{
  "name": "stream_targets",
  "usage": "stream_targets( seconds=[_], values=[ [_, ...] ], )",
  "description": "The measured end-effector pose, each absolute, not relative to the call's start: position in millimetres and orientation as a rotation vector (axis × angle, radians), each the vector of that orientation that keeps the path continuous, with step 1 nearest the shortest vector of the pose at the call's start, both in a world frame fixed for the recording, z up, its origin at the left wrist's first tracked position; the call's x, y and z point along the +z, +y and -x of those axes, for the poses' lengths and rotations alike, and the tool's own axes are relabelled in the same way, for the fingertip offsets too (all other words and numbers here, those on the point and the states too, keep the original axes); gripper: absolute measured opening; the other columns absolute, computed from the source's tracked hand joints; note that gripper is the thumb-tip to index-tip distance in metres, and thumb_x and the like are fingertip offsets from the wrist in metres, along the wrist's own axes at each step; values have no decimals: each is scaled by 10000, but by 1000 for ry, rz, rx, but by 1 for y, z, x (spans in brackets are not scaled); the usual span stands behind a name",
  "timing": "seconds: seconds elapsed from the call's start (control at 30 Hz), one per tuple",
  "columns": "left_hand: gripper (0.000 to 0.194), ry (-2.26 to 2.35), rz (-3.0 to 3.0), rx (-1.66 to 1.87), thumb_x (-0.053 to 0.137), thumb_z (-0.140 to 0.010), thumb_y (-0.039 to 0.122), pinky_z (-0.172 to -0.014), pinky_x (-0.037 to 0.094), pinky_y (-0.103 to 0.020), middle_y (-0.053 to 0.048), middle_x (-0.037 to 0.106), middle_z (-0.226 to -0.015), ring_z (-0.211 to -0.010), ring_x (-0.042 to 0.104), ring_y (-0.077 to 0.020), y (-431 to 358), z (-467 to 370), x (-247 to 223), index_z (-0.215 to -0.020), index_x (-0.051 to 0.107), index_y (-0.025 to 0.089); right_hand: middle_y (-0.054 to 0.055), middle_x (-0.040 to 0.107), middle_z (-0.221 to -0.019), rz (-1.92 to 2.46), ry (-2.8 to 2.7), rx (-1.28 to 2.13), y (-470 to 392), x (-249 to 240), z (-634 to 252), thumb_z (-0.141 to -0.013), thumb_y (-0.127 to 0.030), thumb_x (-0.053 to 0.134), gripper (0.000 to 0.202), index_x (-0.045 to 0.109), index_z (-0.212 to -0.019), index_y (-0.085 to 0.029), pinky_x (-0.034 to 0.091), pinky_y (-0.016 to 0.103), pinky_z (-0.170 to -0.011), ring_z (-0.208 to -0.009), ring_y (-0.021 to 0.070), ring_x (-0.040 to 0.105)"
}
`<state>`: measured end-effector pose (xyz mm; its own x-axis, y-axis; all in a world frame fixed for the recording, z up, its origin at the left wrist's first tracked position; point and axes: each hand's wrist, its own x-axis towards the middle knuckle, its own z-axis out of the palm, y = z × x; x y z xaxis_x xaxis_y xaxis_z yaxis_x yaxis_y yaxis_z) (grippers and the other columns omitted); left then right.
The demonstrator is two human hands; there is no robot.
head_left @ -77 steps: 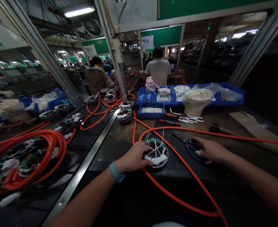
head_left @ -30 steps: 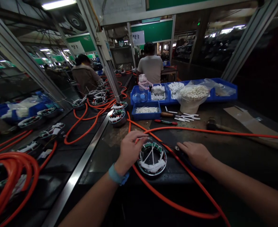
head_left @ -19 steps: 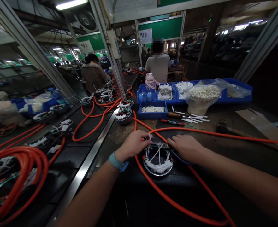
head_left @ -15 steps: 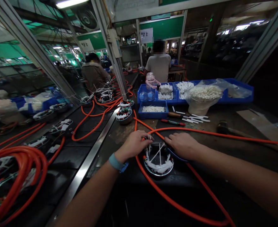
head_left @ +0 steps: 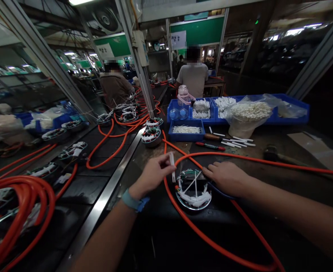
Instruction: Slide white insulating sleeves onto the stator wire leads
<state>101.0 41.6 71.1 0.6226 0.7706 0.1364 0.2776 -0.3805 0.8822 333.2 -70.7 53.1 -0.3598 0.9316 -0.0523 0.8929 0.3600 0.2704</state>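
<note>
My left hand point(head_left: 155, 172) is closed in a pinch around thin white strips point(head_left: 172, 168), which stand upright just left of a round wired housing point(head_left: 194, 203). This housing has a shiny metal rim, white bundled sleeving along its near side, and two thin white ties crossing its dark middle. Fingers of my right hand point(head_left: 225, 177) are curled over the housing's far right edge; the fingertips are partly hidden. A dark blue cable point(head_left: 221, 192) runs under that hand. Orange cable point(head_left: 180, 219) loops around the housing on the bench.
Behind stand blue bins point(head_left: 289, 113) with white tubes and a small blue tray point(head_left: 187, 136) of white sticks. A red marker point(head_left: 211, 146), a screwdriver point(head_left: 212, 137) and a hammer point(head_left: 270, 152) lie on the bench. Left, a metal strip point(head_left: 109, 189) borders more wired housings. Two people work farther back.
My left hand has drawn back left from the housing's far edge, with the white strips now upright in its fingers. My right hand stays at the housing's edge.
</note>
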Motion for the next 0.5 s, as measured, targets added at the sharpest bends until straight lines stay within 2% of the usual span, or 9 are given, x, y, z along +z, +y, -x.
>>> stream_targets(
  seconds=[0.07,0.13,0.2,0.27,0.37,0.43,0.5],
  values=[
    [306,702,-2082,460,621,-722,223,-724,466,-265,-6,682,-778,-761,612,-169,42,-107,76,-1018,688,181,63,620,-796,-1610,2442,292,-66,55,-326,-850,-122,457,173,569,-972,-170,348,270,-534,-705,209,602],
    [180,661,-2192,402,591,-754,224,-757,456,-266,-14,684,-796,-790,612,-170,41,-111,77,-880,715,193,66,627,-788,-1573,2458,308,-62,56,-323,-851,-111,443,170,577,-940,-165,347,276,-527,-699,217,608],
    [141,697,-2240,483,573,-770,234,-776,448,-269,-26,676,-804,-802,608,-170,40,-112,77,-761,705,186,74,635,-793,-1553,2454,320,-62,56,-326,-843,-100,444,191,583,-962,-156,347,278,-524,-700,222,615],
    [156,795,-2180,658,560,-776,251,-793,446,-278,-38,670,-825,-823,604,-177,38,-108,77,-722,682,170,83,641,-805,-1567,2436,313,-68,54,-335,-829,-89,455,232,582,-1016,-146,346,278,-526,-699,218,617],
    [190,930,-1979,728,556,-774,282,-721,461,-273,-35,662,-798,-757,596,-170,34,-98,76,-836,674,146,88,642,-825,-1643,2413,310,-87,51,-355,-816,-64,452,308,565,-1091,-144,354,281,-546,-701,212,609],
    [312,886,-1898,503,603,-736,275,-618,445,-239,-3,633,-709,-655,570,-146,29,-94,76,-1008,649,129,83,639,-846,-1687,2417,319,-103,50,-364,-807,-47,443,355,553,-1124,-163,366,287,-579,-721,213,601],
    [519,766,-1892,226,659,-682,244,-561,416,-211,32,601,-649,-595,542,-122,24,-97,76,-1178,574,117,70,637,-861,-1695,2444,286,-118,52,-367,-793,-36,436,375,555,-1114,-189,366,291,-600,-728,209,596]
  ],
)
